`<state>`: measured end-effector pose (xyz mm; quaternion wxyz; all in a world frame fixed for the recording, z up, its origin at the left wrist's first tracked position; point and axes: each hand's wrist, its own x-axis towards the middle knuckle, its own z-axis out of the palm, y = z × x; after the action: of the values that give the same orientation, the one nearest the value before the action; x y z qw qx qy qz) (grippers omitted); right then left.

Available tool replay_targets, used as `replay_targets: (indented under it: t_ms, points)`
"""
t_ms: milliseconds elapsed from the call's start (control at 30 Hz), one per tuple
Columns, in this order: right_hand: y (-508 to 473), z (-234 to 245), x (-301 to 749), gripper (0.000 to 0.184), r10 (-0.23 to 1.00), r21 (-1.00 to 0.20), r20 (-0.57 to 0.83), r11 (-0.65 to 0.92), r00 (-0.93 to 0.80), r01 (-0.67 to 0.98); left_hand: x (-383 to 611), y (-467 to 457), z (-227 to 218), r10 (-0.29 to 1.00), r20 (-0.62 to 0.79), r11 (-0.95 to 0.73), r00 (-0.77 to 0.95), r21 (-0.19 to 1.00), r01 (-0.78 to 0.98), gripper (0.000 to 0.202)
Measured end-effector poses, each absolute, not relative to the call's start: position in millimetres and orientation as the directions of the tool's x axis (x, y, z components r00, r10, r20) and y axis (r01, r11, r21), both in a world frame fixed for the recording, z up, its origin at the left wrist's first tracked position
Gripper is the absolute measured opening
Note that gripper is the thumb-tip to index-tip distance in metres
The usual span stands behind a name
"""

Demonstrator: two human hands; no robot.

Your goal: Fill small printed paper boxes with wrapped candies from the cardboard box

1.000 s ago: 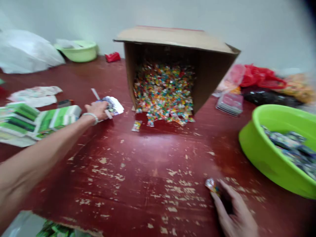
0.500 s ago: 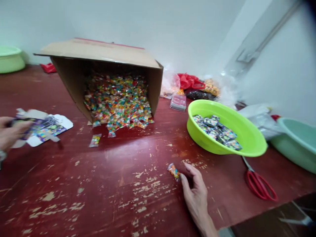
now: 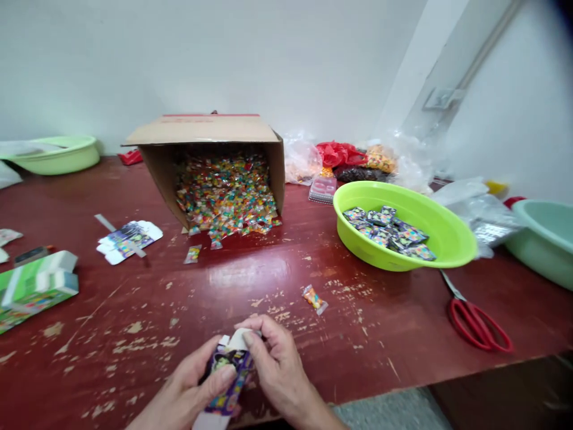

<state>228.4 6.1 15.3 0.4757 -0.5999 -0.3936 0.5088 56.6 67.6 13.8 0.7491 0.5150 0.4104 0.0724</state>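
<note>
Near the table's front edge, my left hand (image 3: 192,385) grips a small purple printed candy box (image 3: 230,382) with white end flaps. The fingers of my right hand (image 3: 275,361) pinch a flap at its upper end. Just beyond my right hand lies a wrapped candy (image 3: 314,299) with orange and yellow pieces, touched by neither hand. A stack of flat printed cartons (image 3: 129,239), with a white strip across it, lies to the left. Another wrapped candy (image 3: 193,254) sits before the big cardboard box (image 3: 215,128), which lies on its side, full of wrapped candies (image 3: 228,197).
A lime-green basin (image 3: 403,200) at right holds several small finished-looking boxes. Red-handled scissors (image 3: 478,325) lie near the right edge. A green carton (image 3: 40,289) stands at left. Plastic bags (image 3: 304,158) and a pale green tub (image 3: 544,245) are farther back and right.
My left hand has come from the carton stack to the front, bringing a purple box. My right hand has let go of the wrapped candy and now holds the box's flap.
</note>
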Motion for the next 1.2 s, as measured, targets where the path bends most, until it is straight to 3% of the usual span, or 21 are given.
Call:
replay_targets:
  t_ms: [100, 167, 467, 600, 700, 800, 1000, 1200]
  points:
    - [-2.2, 20.6, 237.8, 0.052, 0.969, -0.971, -0.234, -0.236, 0.073, 0.024, 69.0, 55.4, 28.1, 0.241, -0.475, 0.605, 0.846, 0.755, 0.252, 0.050]
    - [-5.3, 22.8, 242.2, 0.051, 0.976, -0.975, -0.215, -0.216, 0.016, 0.050, 73.5, 53.1, 32.8, 0.194, -0.446, 0.645, 0.874, 0.729, 0.229, 0.045]
    - [-13.6, 20.2, 237.9, 0.080, 0.966, -0.955, -0.256, -0.256, -0.024, -0.150, 75.3, 42.3, 33.2, 0.398, -0.395, 0.594, 0.828, 0.799, 0.096, 0.036]
    - [-15.6, 19.0, 231.6, 0.079, 0.966, -0.949, -0.257, -0.254, -0.009, -0.189, 70.3, 45.1, 37.5, 0.470, -0.372, 0.519, 0.801, 0.850, 0.090, 0.038]
    - [-17.7, 15.3, 225.7, 0.078, 0.934, -0.917, -0.331, -0.351, -0.131, -0.189, 66.8, 45.9, 39.3, 0.531, -0.372, 0.423, 0.762, 0.895, 0.142, 0.038]
    - [-18.7, 9.8, 220.7, 0.080, 0.899, -0.887, -0.374, -0.418, -0.226, -0.195, 65.9, 45.3, 39.5, 0.560, -0.400, 0.432, 0.725, 0.888, 0.156, 0.035]
    - [-10.9, 6.4, 215.6, 0.056, 0.965, -0.970, -0.240, -0.233, 0.102, -0.071, 68.8, 41.2, 34.7, 0.614, -0.453, 0.461, 0.647, 0.871, 0.172, 0.038]
    - [-9.3, 0.4, 205.4, 0.066, 0.943, -0.946, -0.324, -0.322, 0.078, -0.033, 66.7, 31.7, 17.3, 0.698, -0.476, 0.509, 0.535, 0.855, 0.097, 0.038]
